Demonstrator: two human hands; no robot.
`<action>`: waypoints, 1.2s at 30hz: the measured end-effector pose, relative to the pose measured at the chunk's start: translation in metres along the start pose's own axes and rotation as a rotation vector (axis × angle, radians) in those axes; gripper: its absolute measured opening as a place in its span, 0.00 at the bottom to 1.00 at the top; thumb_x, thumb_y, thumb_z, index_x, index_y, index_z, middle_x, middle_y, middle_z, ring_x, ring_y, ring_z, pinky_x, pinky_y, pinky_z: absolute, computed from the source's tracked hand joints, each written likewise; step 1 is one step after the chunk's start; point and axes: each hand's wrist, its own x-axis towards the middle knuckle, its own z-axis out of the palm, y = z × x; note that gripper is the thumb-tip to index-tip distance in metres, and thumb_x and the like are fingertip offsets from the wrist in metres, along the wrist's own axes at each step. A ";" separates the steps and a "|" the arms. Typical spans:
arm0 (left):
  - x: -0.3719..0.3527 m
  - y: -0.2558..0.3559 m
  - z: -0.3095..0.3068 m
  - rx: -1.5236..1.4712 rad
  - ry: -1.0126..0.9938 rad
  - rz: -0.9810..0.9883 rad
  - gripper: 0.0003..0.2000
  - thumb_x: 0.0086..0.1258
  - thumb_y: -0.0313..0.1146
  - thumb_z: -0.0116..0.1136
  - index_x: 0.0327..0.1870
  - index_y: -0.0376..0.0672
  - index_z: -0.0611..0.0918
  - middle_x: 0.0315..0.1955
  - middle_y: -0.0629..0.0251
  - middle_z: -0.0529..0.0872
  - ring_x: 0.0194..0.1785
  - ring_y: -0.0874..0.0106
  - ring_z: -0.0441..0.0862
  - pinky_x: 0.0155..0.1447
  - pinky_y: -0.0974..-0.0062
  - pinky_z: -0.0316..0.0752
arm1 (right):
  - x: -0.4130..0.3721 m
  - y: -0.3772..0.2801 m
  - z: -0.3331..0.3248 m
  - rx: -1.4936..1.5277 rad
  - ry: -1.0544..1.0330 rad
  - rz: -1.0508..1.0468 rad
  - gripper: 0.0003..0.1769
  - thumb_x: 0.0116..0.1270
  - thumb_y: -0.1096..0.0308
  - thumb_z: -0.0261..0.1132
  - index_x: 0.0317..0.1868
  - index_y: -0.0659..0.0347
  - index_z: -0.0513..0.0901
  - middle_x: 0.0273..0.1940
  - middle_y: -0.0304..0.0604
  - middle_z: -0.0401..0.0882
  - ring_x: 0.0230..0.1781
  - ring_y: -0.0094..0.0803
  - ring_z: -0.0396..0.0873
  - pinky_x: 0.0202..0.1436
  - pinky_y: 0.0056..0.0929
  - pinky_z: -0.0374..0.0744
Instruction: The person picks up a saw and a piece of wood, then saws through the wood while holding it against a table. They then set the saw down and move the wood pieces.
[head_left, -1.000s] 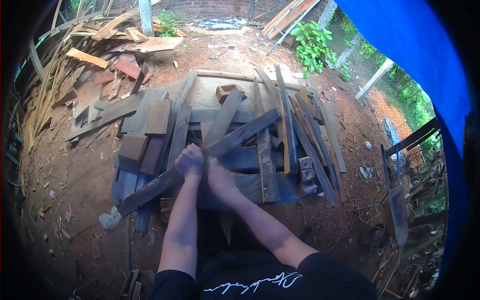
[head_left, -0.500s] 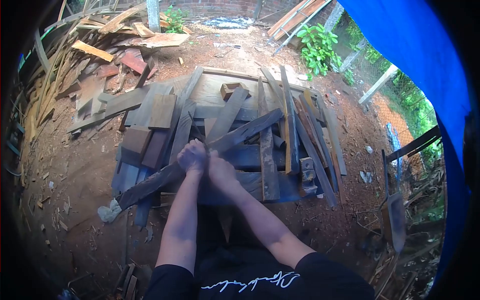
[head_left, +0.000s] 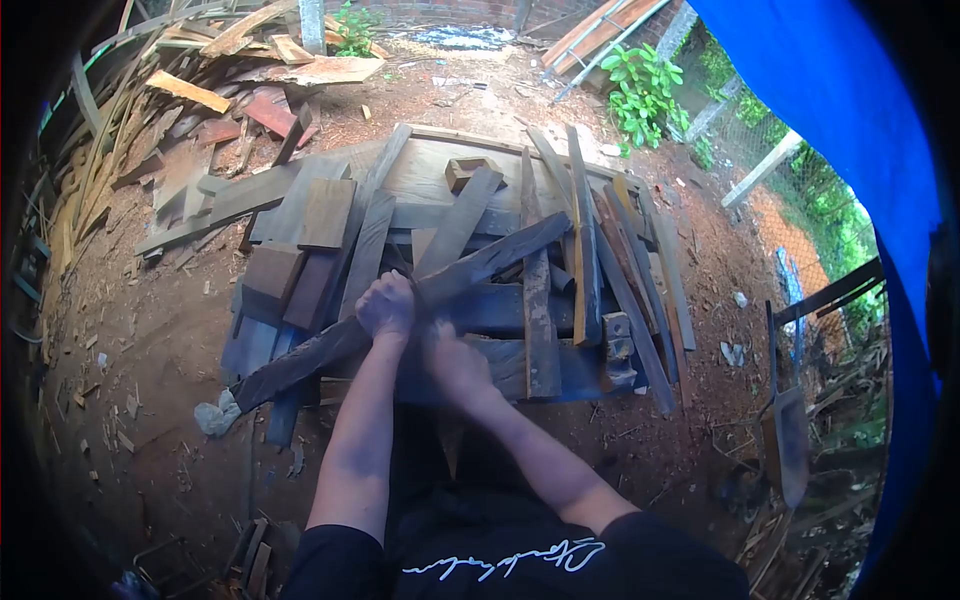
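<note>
A long dark plank (head_left: 300, 362) lies diagonally across a pile of boards, its lower left end beside a crumpled plastic bag (head_left: 216, 413). My left hand (head_left: 386, 305) is closed in a fist at the plank's middle, around something I cannot make out. Just right of it and lower, my right hand (head_left: 458, 368) is smeared by motion, and its fingers cannot be made out. Above the hands, a grey board (head_left: 460, 222) leans upward toward a small wooden box (head_left: 473, 174).
Loose planks (head_left: 538, 330) lie to the right, with short blocks (head_left: 325, 213) at the left. Scrap wood (head_left: 190, 90) is heaped at the back left. A blue tarp (head_left: 830, 90) hangs at the right, near a long-handled shovel (head_left: 790, 445).
My right hand has moved down and to the right, away from my left hand. My left hand has stayed nearly in place on the plank.
</note>
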 end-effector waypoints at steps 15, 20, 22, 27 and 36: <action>-0.002 0.000 -0.003 0.013 -0.025 0.002 0.19 0.72 0.42 0.42 0.28 0.43 0.83 0.26 0.52 0.86 0.30 0.54 0.85 0.37 0.57 0.79 | -0.002 -0.006 -0.005 -0.091 -0.018 0.011 0.10 0.72 0.67 0.44 0.45 0.64 0.67 0.30 0.62 0.82 0.35 0.59 0.82 0.41 0.56 0.79; -0.001 0.001 -0.005 -0.012 -0.027 0.006 0.18 0.71 0.42 0.43 0.28 0.43 0.82 0.25 0.53 0.86 0.30 0.54 0.85 0.37 0.57 0.79 | 0.038 -0.009 0.003 -0.041 0.062 -0.065 0.09 0.72 0.66 0.46 0.44 0.64 0.66 0.28 0.62 0.81 0.33 0.58 0.82 0.38 0.56 0.80; -0.002 0.002 -0.005 0.008 -0.003 0.006 0.18 0.71 0.42 0.43 0.27 0.43 0.82 0.25 0.53 0.86 0.29 0.54 0.85 0.37 0.57 0.79 | 0.020 -0.003 0.005 -0.031 0.047 -0.067 0.09 0.72 0.66 0.46 0.44 0.63 0.66 0.27 0.62 0.81 0.32 0.58 0.82 0.38 0.57 0.79; -0.003 -0.001 0.002 0.071 0.090 0.037 0.15 0.69 0.40 0.47 0.24 0.47 0.81 0.21 0.61 0.85 0.25 0.63 0.85 0.33 0.64 0.79 | 0.004 -0.001 0.004 -0.042 0.078 -0.048 0.10 0.71 0.66 0.47 0.45 0.63 0.66 0.28 0.61 0.82 0.33 0.59 0.82 0.38 0.56 0.79; 0.002 0.000 -0.001 0.035 0.057 0.011 0.18 0.71 0.41 0.44 0.25 0.44 0.82 0.23 0.54 0.85 0.26 0.57 0.85 0.34 0.60 0.79 | -0.004 0.002 0.003 -0.083 -0.016 -0.025 0.11 0.71 0.68 0.46 0.48 0.65 0.65 0.29 0.63 0.81 0.34 0.60 0.82 0.39 0.57 0.79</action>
